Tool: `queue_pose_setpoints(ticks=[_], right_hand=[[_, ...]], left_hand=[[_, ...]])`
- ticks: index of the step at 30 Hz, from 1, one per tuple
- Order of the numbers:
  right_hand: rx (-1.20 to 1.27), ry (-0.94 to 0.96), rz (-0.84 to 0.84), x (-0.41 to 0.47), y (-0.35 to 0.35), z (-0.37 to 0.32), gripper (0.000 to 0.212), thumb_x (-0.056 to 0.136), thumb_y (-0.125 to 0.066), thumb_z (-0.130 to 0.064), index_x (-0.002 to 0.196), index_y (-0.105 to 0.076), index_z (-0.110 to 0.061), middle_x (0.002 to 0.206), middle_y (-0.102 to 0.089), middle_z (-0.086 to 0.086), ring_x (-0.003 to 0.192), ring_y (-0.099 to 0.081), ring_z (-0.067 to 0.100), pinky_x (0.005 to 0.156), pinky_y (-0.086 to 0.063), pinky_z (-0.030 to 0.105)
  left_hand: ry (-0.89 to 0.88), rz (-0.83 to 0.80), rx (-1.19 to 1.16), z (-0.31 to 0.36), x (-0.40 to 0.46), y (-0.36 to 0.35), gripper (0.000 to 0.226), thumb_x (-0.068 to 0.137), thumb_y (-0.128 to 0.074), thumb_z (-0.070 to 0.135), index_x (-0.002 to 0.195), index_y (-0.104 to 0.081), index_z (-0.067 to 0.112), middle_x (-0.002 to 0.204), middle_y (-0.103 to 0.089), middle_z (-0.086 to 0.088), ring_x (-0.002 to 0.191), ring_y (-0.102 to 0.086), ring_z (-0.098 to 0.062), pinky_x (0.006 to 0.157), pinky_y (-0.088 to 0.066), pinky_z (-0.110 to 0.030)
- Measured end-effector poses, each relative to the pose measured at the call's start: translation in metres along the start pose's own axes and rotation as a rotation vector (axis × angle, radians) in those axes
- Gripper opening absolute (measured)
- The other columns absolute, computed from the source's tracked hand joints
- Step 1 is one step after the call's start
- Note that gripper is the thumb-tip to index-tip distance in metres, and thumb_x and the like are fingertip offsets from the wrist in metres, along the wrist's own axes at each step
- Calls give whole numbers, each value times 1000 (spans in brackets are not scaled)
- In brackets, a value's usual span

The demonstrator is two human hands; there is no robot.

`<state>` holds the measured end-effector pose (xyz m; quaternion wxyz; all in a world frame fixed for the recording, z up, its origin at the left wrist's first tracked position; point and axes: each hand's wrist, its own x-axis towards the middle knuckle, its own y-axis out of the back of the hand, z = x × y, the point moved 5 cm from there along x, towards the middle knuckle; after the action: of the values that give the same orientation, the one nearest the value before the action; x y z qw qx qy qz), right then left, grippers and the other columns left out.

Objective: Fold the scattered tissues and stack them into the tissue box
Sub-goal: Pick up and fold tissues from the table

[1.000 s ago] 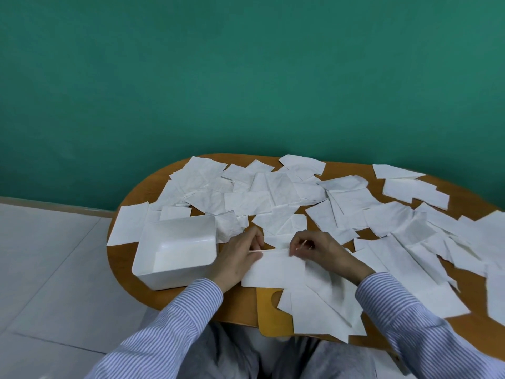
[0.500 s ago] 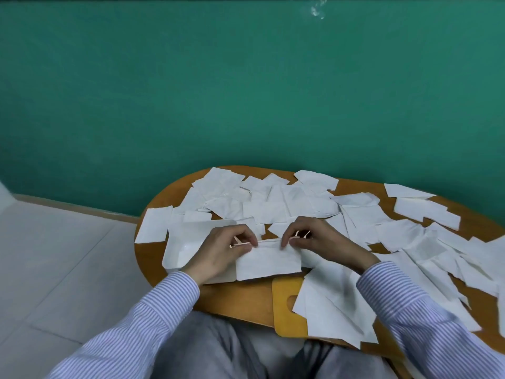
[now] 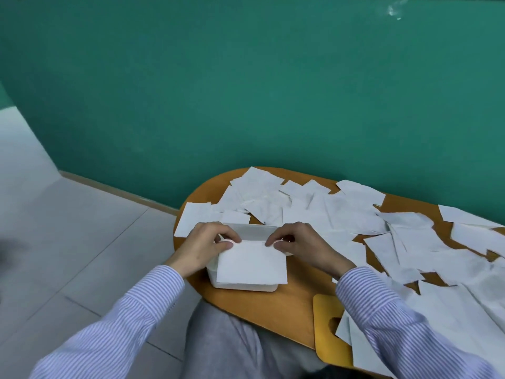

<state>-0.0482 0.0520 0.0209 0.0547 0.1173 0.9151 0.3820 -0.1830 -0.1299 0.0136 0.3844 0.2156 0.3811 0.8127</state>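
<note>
A folded white tissue [image 3: 251,263] hangs over the open white tissue box [image 3: 246,286] at the table's near left end. My left hand [image 3: 202,244] pinches the tissue's far left corner. My right hand [image 3: 303,246] pinches its far right corner. The tissue hides most of the box's inside; only the far wall [image 3: 250,231] and the near rim show. Several unfolded white tissues [image 3: 341,212] lie scattered over the wooden table [image 3: 273,305] behind and to the right.
A yellow board with a handle hole [image 3: 328,318] juts from the table's near edge under loose tissues. One tissue [image 3: 191,218] overhangs the left edge. A green wall stands behind the table, and grey floor tiles lie to the left.
Both hands carried the folded tissue leftward from the table surface to above the box. The camera turned left, so the table sits further right in view.
</note>
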Motion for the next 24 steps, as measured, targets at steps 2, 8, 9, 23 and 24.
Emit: queue_pose_setpoints(ticks=[2,8,9,23,24], right_hand=[[-56,-15,-1,7,-5,2,19,94,-63,-13,95,-77,-26,98,-63,-15,84,-57,1,67,-43,6],[-212,-65,34,25,-22,23,23,91,-68,-21,86,-71,-44,111,-65,-6,97,-48,6,87,-50,26],[-228,-82,38,26,-25,25,23,90,-69,-22,87,-71,-45,112,-65,-5,100,-48,10,87,-50,28],[-305,-124,31,36,-38,29,18,92,-67,-21,100,-76,-34,116,-66,-4,98,-41,8,95,-44,28],[-313,-125,30,37,-39,30,18,92,-67,-22,100,-75,-35,117,-67,-5,98,-41,9,98,-44,30]], left_hand=[[14,-16,34,-7,2,-4,21,92,-72,19,97,-72,39,108,-63,19,92,-57,-2,80,-45,-13],[9,-19,86,-16,16,-12,19,92,-72,17,106,-76,29,120,-67,9,103,-57,-6,89,-44,-15],[-3,-23,104,-17,17,-13,19,92,-72,17,108,-76,27,121,-67,8,108,-57,-8,91,-43,-16],[-4,-75,253,-38,32,-32,23,93,-71,23,114,-73,31,125,-66,9,114,-51,-14,99,-47,-30],[-9,-79,274,-39,32,-33,23,93,-70,23,114,-73,32,125,-66,10,113,-49,-13,98,-45,-29]])
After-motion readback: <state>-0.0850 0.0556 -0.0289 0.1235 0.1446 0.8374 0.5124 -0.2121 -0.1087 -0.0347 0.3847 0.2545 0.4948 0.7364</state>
